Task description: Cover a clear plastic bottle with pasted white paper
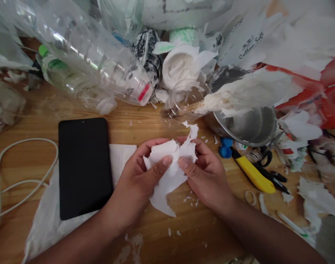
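A torn, crumpled piece of white paper (171, 161) is held between both hands just above the wooden table (200, 234). My left hand (139, 179) pinches its left side with thumb on top and fingers curled behind. My right hand (207, 172) grips its right side the same way, thumb pressed on the paper. A ragged strip sticks up from the paper's top, and a pointed flap hangs down between my wrists. Small white scraps lie on the wood under the hands.
A black phone (84, 167) lies on white sheets at the left, beside a white cable (7, 183). Clear plastic bottles (95, 62) pile at the back. A metal bowl (252, 124) with paper, a yellow-handled knife (252, 172), scissors (269, 161) and blue caps (225, 148) sit right.
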Tool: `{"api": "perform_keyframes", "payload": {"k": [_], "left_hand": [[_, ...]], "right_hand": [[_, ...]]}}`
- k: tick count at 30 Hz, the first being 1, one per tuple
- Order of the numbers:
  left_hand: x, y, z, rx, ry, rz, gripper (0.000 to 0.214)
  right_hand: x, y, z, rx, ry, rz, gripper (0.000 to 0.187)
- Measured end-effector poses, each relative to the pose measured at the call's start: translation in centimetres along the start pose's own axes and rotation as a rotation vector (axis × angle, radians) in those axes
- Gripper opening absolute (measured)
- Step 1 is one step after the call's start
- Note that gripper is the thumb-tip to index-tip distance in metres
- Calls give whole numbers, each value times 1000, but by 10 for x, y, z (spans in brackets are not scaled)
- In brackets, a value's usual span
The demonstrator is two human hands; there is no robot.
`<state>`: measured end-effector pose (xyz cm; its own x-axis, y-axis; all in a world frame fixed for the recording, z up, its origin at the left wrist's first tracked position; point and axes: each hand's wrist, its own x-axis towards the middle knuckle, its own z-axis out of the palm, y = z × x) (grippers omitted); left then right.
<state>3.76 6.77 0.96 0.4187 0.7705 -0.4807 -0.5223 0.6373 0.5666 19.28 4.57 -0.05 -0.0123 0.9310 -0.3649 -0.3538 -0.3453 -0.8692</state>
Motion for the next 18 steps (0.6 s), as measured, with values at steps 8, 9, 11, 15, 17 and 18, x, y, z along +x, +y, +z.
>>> {"api": "perform_keyframes", "payload": {"k": [8, 9, 11, 15, 17, 18], "left_hand": [[0, 0, -1, -6, -8, -12, 28], [0, -1, -2, -1, -17, -14, 28], [-1, -2, -3, 9, -32, -17, 28], [-2, -3, -3, 12, -23, -13, 27], [-1, -3, -2, 32, -11, 6, 31], [-1, -4, -1, 56, -4, 24, 34]], "right_hand": [[1, -2, 1, 7, -27, -14, 35], [1, -2, 1, 12, -29, -12, 36], [0, -1, 1, 10, -4, -12, 36], [0, -1, 1, 16, 39, -27, 35], [1, -1, 1, 18, 52, -29, 36], [1, -1, 1, 16, 66, -29, 36]]}}
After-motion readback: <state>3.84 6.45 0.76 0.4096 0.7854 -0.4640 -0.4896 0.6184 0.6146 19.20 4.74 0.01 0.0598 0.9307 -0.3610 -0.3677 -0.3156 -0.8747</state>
